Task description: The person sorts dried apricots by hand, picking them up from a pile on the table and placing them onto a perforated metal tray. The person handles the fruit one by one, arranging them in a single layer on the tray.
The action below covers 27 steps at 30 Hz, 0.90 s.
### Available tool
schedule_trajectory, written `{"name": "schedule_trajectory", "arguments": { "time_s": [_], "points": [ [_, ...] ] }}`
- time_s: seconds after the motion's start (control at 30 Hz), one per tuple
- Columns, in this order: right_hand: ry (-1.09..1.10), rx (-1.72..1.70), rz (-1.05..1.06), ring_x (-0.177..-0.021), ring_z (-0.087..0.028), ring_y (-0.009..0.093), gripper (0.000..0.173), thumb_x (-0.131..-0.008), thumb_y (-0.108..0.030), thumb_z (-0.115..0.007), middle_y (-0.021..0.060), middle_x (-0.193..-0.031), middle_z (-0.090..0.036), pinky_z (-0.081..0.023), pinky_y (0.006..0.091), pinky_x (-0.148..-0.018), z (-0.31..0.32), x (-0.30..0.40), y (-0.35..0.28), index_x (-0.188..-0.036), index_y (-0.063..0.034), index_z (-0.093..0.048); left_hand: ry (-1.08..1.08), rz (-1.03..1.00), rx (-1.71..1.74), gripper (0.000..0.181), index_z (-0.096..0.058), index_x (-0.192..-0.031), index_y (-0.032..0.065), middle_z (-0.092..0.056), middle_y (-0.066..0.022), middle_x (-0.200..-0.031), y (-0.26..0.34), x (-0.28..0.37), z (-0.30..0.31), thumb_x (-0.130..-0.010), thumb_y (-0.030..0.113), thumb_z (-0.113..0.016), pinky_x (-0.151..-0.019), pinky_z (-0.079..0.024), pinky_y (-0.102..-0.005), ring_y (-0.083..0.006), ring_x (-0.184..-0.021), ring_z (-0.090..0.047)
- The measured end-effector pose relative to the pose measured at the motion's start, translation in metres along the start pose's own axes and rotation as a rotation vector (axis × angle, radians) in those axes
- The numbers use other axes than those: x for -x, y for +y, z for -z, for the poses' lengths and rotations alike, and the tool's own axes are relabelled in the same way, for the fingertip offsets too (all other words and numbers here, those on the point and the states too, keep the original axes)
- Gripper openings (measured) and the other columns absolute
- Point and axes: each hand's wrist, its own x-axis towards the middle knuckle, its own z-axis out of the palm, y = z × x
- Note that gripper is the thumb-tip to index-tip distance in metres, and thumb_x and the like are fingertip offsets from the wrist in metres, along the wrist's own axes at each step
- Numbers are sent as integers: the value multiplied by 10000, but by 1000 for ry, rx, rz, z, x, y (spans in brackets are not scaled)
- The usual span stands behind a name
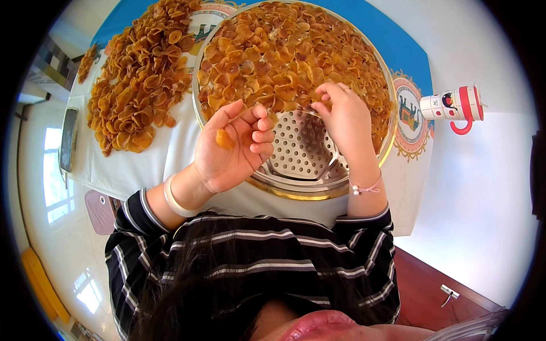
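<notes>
My left hand (232,147) is turned palm up with its fingers curled, over the near left rim of the round metal steamer tray (298,147). A small amber dried slice (225,140) rests in its palm. Wrinkled, translucent slices (294,55) cover most of the tray, while its perforated metal shows at the near side. Above the border of those slices, my right hand (344,113) has thumb and forefinger bent towards each other. Whether a slice is between them cannot be made out. A large heap of similar slices (140,81) lies on the tablecloth left of the tray.
A smaller pile of slices (86,64) sits at the table's far left. Near the left edge is a smartphone (68,140). A white cup with a red handle (452,104) stands to the right. The patterned tablecloth (170,160) hangs over the near edge.
</notes>
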Motion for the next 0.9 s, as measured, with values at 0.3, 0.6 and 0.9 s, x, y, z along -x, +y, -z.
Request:
{"name": "schedule_trajectory", "arguments": {
  "time_s": [0.3,0.6,0.9],
  "points": [
    [20,25,43,-851,-677,254,262,-798,-111,-811,50,-922,-685,-534,373,-729,-12,0,1,-1005,-95,-650,12,1,5,386,-611,-1071,9,-518,-44,-934,0,0,-1,-1081,338,-407,-684,-422,-251,-137,-796,-468],
    [61,15,13,-792,-671,225,289,-818,-126,-812,45,-930,-696,-525,348,-703,1,2,-3,-1071,-109,-673,-58,16,-20,442,-596,-1215,1,-636,-111,-1121,2,-3,8,-1080,356,-371,-885,-491,-331,-225,-1006,-580],
    [407,-420,81,-807,-654,218,260,-810,5,-788,78,-946,-673,-520,327,-658,70,46,-57,-1051,-60,-716,-101,36,-27,652,-296,-1587,11,-301,-183,-1651,-7,-3,-10,-1091,436,-302,-1256,-248,-433,-305,-1510,-328]
  ]
}}
